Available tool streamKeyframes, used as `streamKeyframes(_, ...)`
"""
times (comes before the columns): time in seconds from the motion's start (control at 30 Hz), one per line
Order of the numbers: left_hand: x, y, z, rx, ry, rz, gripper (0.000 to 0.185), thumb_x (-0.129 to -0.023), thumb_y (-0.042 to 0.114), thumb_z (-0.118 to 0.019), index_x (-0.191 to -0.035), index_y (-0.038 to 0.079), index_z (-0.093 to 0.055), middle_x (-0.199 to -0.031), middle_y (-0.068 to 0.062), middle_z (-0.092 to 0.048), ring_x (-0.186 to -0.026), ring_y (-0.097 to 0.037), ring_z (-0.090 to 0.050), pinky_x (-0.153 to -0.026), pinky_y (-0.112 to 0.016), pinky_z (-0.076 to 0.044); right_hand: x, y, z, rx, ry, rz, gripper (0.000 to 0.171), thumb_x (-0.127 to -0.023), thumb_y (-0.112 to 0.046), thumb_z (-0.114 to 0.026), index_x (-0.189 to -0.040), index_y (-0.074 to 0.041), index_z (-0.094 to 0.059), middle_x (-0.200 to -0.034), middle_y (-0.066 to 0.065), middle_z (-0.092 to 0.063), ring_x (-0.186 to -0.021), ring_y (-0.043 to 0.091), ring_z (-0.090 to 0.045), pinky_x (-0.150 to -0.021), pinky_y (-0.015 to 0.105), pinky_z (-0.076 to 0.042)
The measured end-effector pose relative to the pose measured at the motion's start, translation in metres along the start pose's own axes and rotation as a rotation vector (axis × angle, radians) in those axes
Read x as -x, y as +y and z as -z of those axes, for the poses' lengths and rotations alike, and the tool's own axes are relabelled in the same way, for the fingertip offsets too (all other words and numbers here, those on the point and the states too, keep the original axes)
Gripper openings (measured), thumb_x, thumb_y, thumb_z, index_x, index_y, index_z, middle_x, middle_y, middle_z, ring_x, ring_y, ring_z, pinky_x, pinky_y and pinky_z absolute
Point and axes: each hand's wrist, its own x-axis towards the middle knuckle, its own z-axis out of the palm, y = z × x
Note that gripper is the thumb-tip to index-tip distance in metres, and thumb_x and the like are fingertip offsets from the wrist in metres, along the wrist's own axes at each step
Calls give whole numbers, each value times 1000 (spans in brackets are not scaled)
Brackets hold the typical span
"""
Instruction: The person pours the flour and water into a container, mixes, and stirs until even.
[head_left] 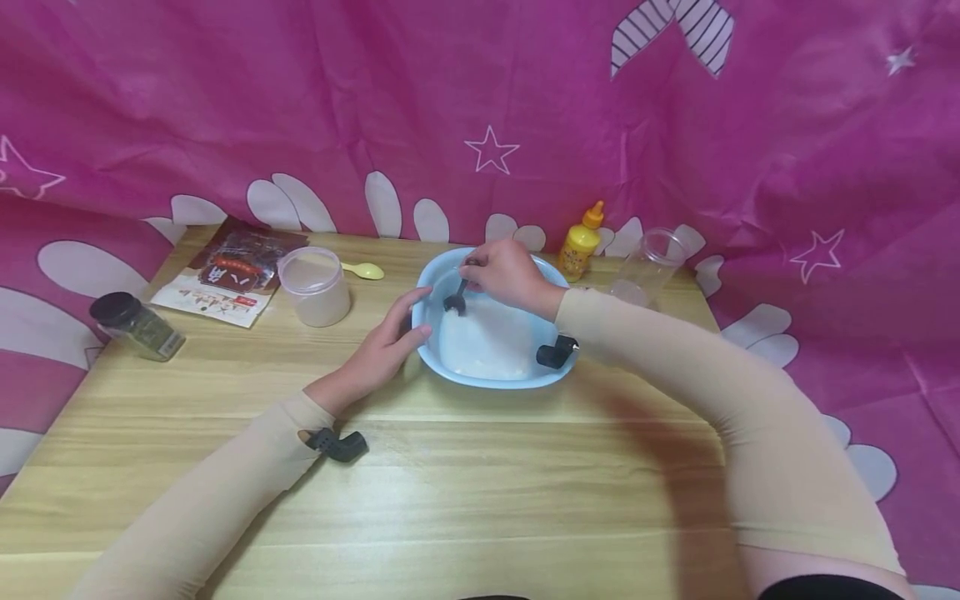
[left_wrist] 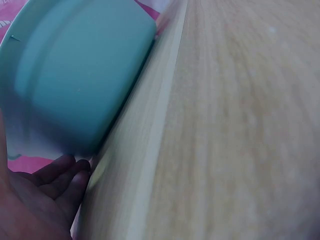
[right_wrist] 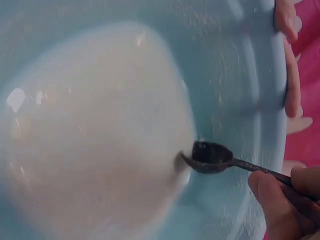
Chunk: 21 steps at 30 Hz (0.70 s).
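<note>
A light blue basin [head_left: 442, 371] stands on the table with a whitish liquid [right_wrist: 100, 130] in its bottom. Over its far left part, my right hand [head_left: 510, 271] pinches the handle of a dark spoon [right_wrist: 210, 156] between thumb and fingers. The spoon's bowl touches the edge of the liquid, close to the basin wall. Against the basin's left side rests my left hand [head_left: 386, 346], thumb and fingers spread apart at the rim. From the left wrist, the fingers [left_wrist: 65, 177] appear relaxed beside the basin's outer wall.
Left of the basin are a clear tub [head_left: 318, 296], a yellow spoon [head_left: 366, 271], a brown-and-white packet [head_left: 232, 271] and a black-lidded jar [head_left: 142, 327] lying tilted. Behind, to the right, are a yellow squeeze bottle [head_left: 580, 246] and a transparent container [head_left: 652, 262]. A pink curtain [head_left: 420, 100] hangs behind the table.
</note>
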Motion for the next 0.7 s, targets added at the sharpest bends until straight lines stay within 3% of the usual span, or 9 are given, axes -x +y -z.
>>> streamKeyframes(0.2, 0, 0, -1, 20, -2, -6, 64, -118, 22, -55, -176, 25, -28, -178, -23, -33, -160, -43, -40, -125, -60, -43, 13, -5, -2, 4, -113, 55, 20, -107, -18, -78, -118, -4, -86, -93, 0, -84, -88, 13, -82, -88, 30, -66)
streamKeyframes(0.43, 0, 0, -1, 29, -2, -14, 63, -118, 21, -54, -176, 23, -28, -178, -22, -32, -160, -43, -40, -128, -61, -39, 32, -12, 0, 11, -288, 111, 16, -107, -16, -78, -114, -6, -87, -91, -4, -84, -88, 12, -81, -83, 30, -66)
streamKeyframes(0.57, 0, 0, -2, 59, -3, -19, 64, -118, 19, -54, -176, 20, -28, -178, -23, -33, -160, -42, -40, -127, -59, -40, 38, -11, 7, 24, -369, 86, 14, -105, -15, -78, -111, -5, -87, -91, -3, -84, -85, 10, -82, -82, 31, -67)
streamKeyframes(0.7, 0, 1, -2, 57, 2, -10, 63, -118, 21, -55, -175, 21, -30, -180, -18, -29, -162, -40, -38, -128, -58, -39, 38, -5, 20, 111, -415, 44, 14, -105, -14, -77, -107, -4, -87, -90, -2, -83, -81, 11, -82, -81, 30, -67)
